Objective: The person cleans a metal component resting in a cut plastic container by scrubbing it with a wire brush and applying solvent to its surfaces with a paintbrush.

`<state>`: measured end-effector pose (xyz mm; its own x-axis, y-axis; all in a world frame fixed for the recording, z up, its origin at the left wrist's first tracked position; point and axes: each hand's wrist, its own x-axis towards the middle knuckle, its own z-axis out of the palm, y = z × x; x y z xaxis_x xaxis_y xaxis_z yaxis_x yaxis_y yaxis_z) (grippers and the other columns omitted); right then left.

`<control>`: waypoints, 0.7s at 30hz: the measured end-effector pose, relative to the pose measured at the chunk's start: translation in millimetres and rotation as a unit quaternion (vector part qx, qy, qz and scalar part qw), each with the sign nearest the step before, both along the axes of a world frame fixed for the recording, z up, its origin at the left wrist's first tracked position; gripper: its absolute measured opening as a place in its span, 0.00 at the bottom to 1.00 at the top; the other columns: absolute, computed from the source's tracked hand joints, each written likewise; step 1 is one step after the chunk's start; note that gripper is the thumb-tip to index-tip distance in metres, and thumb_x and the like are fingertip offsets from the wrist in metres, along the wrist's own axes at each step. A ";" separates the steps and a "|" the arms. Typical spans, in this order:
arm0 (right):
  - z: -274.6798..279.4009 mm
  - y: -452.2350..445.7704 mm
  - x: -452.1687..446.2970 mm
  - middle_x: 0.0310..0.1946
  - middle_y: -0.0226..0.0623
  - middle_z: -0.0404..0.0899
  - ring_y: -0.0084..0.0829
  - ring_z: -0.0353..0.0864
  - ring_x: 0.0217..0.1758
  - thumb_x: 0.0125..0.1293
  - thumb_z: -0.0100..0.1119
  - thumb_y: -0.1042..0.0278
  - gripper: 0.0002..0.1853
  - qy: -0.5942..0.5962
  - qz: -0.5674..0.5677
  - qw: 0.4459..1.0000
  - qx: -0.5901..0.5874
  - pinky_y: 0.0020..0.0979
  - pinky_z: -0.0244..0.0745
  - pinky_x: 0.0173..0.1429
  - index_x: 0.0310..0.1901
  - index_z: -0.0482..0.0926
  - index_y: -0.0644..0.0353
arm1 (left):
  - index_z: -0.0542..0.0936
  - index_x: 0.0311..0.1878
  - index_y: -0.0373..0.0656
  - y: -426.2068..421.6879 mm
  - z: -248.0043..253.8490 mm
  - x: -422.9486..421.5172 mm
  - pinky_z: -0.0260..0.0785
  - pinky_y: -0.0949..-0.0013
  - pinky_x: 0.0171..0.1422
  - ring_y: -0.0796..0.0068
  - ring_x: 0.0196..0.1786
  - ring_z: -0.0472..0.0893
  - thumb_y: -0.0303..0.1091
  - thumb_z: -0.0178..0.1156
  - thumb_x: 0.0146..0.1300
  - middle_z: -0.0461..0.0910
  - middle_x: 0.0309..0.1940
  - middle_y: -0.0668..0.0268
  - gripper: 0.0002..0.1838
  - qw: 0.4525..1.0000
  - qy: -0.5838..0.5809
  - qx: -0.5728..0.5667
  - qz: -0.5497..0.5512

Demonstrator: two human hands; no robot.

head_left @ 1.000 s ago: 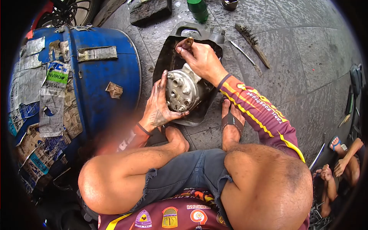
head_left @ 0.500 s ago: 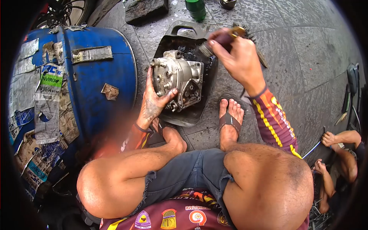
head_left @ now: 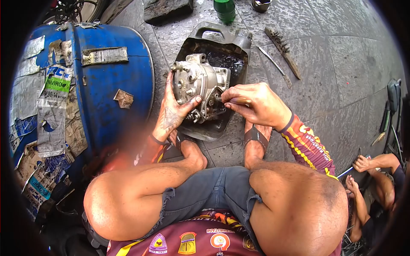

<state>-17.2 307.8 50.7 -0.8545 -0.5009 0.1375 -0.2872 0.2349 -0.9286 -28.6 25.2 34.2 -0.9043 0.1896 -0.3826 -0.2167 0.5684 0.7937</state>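
A grey metal engine cylinder head, with studs and bolts on its face, rests tilted in a black jerrycan cut open as a tray. My left hand grips its near left side, thumb over the lower edge and fingers along the left. In my right hand is a brush with a brownish handle, pinched between thumb and fingers. The brush tip meets the dark opening on the head's lower right side; its bristles are mostly hidden there. Dark wet liquid shows inside the tray.
Left of the tray stands a blue drum with torn labels. A worn wire brush and a thin metal tool lie to the right. Beyond are a dark block, a green bottle and a small cup. Another person's hands are at lower right.
My right hand has come down and toward me from above the tray's far right, bringing the brush to the cylinder head's side opening. My left hand keeps its grip.
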 end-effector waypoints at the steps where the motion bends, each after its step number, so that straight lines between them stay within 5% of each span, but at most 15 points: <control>1: -2.4 -1.9 2.1 0.35 0.42 0.85 0.48 0.87 0.39 0.65 0.67 0.71 0.08 -0.002 0.000 1.000 0.000 0.41 0.82 0.44 0.44 0.81 0.58 | 0.44 0.83 0.38 -0.8 -0.3 0.6 0.60 0.59 0.79 0.58 0.76 0.68 0.47 0.78 0.58 0.65 0.75 0.47 0.62 1.000 0.002 -0.003 -0.002; 3: -9.1 -2.7 5.2 0.39 0.40 0.87 0.44 0.88 0.41 0.64 0.68 0.77 0.07 0.016 0.062 0.998 -0.029 0.35 0.84 0.45 0.43 0.84 0.62 | 0.44 0.83 0.38 0.2 -2.5 1.3 0.60 0.59 0.79 0.59 0.76 0.68 0.47 0.78 0.58 0.65 0.75 0.48 0.62 1.000 0.006 -0.003 -0.004; 9: 8.7 3.2 -9.3 0.34 0.44 0.87 0.45 0.89 0.38 0.66 0.68 0.70 0.08 -0.014 -0.059 0.998 -0.003 0.37 0.84 0.42 0.44 0.82 0.59 | 0.46 0.82 0.33 -0.2 -3.0 0.4 0.61 0.58 0.79 0.54 0.75 0.70 0.47 0.82 0.51 0.67 0.73 0.42 0.66 1.000 -0.005 0.004 0.023; 12: 2.3 5.7 -8.1 0.33 0.45 0.87 0.45 0.89 0.38 0.64 0.69 0.72 0.08 -0.086 0.061 0.991 -0.076 0.36 0.83 0.42 0.44 0.84 0.59 | 0.46 0.82 0.32 -0.7 -2.1 0.2 0.61 0.57 0.79 0.53 0.75 0.70 0.47 0.81 0.52 0.66 0.73 0.41 0.66 1.000 0.002 -0.002 0.019; 16: -2.8 12.6 -18.0 0.33 0.44 0.86 0.44 0.89 0.38 0.64 0.69 0.72 0.08 -0.011 -0.030 0.999 0.016 0.37 0.84 0.44 0.44 0.83 0.60 | 0.45 0.81 0.30 0.3 -1.1 -0.6 0.60 0.57 0.79 0.52 0.76 0.69 0.47 0.81 0.51 0.65 0.74 0.39 0.67 1.000 -0.015 0.004 0.020; 17: 4.5 15.1 -19.7 0.37 0.41 0.88 0.37 0.90 0.37 0.63 0.67 0.79 0.07 0.020 -0.046 0.997 0.056 0.32 0.84 0.43 0.42 0.85 0.63 | 0.45 0.81 0.30 -0.6 -1.9 -1.6 0.61 0.57 0.79 0.52 0.76 0.69 0.47 0.82 0.51 0.64 0.74 0.39 0.67 1.000 -0.007 -0.011 0.013; 21: 15.2 18.0 -20.5 0.38 0.41 0.88 0.41 0.89 0.38 0.63 0.67 0.78 0.06 -0.096 0.110 0.988 -0.050 0.33 0.84 0.44 0.42 0.85 0.64 | 0.45 0.81 0.30 -0.8 -0.3 -1.2 0.61 0.57 0.79 0.52 0.76 0.68 0.47 0.82 0.51 0.64 0.74 0.39 0.67 1.000 -0.014 0.002 0.017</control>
